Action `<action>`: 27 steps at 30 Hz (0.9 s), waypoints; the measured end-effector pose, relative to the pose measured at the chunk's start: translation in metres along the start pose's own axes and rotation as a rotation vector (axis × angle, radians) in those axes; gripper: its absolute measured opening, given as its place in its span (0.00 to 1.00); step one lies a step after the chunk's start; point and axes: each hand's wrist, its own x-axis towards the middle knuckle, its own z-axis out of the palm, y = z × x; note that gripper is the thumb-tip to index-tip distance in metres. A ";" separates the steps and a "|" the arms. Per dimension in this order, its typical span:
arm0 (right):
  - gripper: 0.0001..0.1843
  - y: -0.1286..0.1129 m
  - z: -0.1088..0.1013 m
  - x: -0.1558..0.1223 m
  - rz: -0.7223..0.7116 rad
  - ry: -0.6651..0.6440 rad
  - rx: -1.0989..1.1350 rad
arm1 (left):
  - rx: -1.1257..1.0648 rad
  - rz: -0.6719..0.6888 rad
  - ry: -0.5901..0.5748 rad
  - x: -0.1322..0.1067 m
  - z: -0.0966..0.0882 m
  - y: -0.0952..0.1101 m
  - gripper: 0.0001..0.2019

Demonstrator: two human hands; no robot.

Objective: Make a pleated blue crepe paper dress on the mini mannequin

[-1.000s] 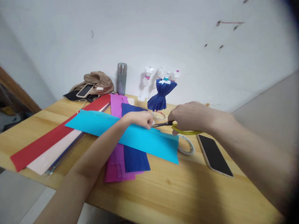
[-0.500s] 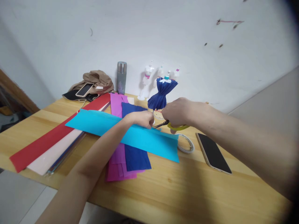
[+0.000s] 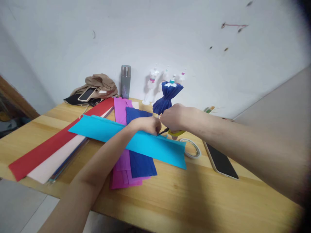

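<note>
My right hand [image 3: 173, 119] is closed round yellow-handled scissors [image 3: 176, 132], whose dark blades point left at the far edge of a bright blue paper strip [image 3: 155, 145]. My left hand [image 3: 149, 125] pinches that far edge just left of the blade tips; its fingertips are partly hidden. The strip lies slantwise across dark blue paper [image 3: 143, 166] and magenta paper [image 3: 121, 178]. Behind my right hand stands a small white mannequin in a pleated dark blue paper dress [image 3: 167, 97], its lower part covered by the hand.
A tape roll [image 3: 198, 151] and a phone [image 3: 224, 163] lie to the right. On the left are red paper [image 3: 48, 147] and pale pink paper [image 3: 51, 161]. A grey flask [image 3: 125, 82], more white mannequins [image 3: 152, 84] and a brown cloth bag [image 3: 104, 84] stand along the wall.
My right hand and the scissors have moved left, closer to my left hand, with the blades further along the strip's far edge. My left hand stays almost in place.
</note>
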 end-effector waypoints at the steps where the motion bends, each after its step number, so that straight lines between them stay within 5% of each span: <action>1: 0.22 -0.007 -0.006 -0.003 0.000 -0.144 -0.088 | 0.002 0.005 -0.001 0.000 0.000 0.000 0.07; 4: 0.26 -0.022 -0.020 -0.008 -0.001 -0.260 -0.175 | 0.009 0.013 0.010 0.000 0.001 0.000 0.07; 10: 0.33 -0.020 -0.017 -0.006 -0.004 -0.203 -0.071 | 0.036 0.042 0.045 0.004 0.006 -0.007 0.08; 19: 0.30 0.002 0.006 0.010 -0.117 -0.141 -0.081 | 0.180 0.048 0.071 0.005 0.008 0.002 0.07; 27: 0.26 -0.013 -0.006 0.000 -0.032 -0.196 -0.177 | 0.184 0.025 0.066 0.003 0.008 0.006 0.08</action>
